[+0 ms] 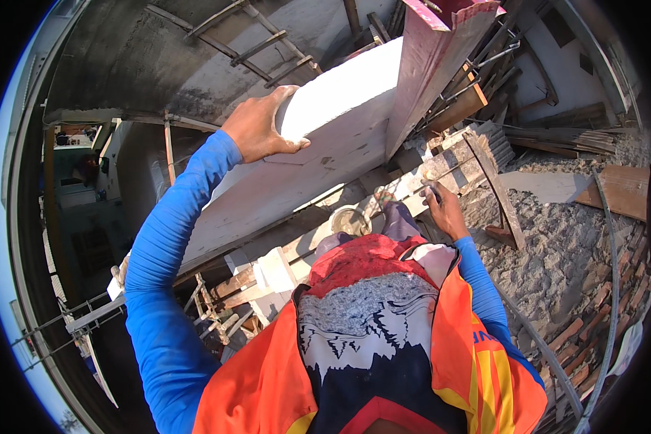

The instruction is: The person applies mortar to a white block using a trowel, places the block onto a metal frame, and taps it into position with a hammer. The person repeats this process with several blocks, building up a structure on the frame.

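A pale block wall (325, 152) runs in front of me, its white top block (347, 83) in bright sun. My left hand (260, 126) grips the near-left end of that block, thumb on the near face and fingers over the top. Lower and to the right, my right hand (447, 211) is closed round a small dark-handled tool (430, 191). The tool's far end looks pale and is too small to make out. Between my feet and the wall sits a round bucket (351, 220) with greyish stuff in it.
A reddish metal column (441, 58) stands at the block wall's right end. A leaning wooden plank (495, 188) is right of my right hand. Rubble (542, 239) and loose bricks (579, 340) lie below right. A ladder-like wooden frame (246, 43) hangs at the far wall.
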`<action>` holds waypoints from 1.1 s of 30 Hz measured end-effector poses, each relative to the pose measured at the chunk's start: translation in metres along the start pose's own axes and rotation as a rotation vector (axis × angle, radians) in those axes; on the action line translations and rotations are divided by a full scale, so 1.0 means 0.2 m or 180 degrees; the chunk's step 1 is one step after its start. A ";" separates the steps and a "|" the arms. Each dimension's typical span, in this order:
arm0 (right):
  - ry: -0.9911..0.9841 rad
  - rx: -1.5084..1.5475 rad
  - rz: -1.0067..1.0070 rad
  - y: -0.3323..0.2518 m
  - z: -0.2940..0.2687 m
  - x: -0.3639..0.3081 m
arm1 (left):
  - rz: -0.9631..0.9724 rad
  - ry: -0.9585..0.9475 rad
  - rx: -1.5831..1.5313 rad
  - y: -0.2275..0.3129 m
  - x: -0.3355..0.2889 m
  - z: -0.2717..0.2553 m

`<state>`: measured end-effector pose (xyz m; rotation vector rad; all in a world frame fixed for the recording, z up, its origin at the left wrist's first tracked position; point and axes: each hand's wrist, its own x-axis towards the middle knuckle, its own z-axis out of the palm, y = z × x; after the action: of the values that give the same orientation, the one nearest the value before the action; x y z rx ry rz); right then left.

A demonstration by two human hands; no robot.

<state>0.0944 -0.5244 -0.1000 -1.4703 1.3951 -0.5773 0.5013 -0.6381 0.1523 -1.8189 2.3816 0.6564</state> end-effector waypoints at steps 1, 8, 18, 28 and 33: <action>-0.0013 -0.0006 -0.0014 -0.02 0.01 0.01 | 0.0012 0.0017 -0.0003 -0.01 0.00 0.00; -0.0345 -0.0222 -0.0016 -0.06 0.05 -0.02 | 0.0127 0.0354 -0.0214 -0.10 -0.11 0.13; -0.1212 0.0515 -0.3502 -1.91 0.66 -0.13 | 0.0090 0.2365 0.0811 -0.25 -0.40 0.49; -0.1698 -0.1261 -0.5293 -2.70 3.25 -0.34 | -0.1602 0.3125 -0.1451 -0.26 -1.63 1.36; -0.1779 -0.1628 -0.4931 -2.68 3.73 -0.42 | -0.2783 0.3102 -0.2089 -0.27 -2.29 1.56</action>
<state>0.9624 -0.2839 0.0947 -2.7278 -0.3055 -0.6078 0.6263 -0.1176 -0.0044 -3.7427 1.2798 0.4946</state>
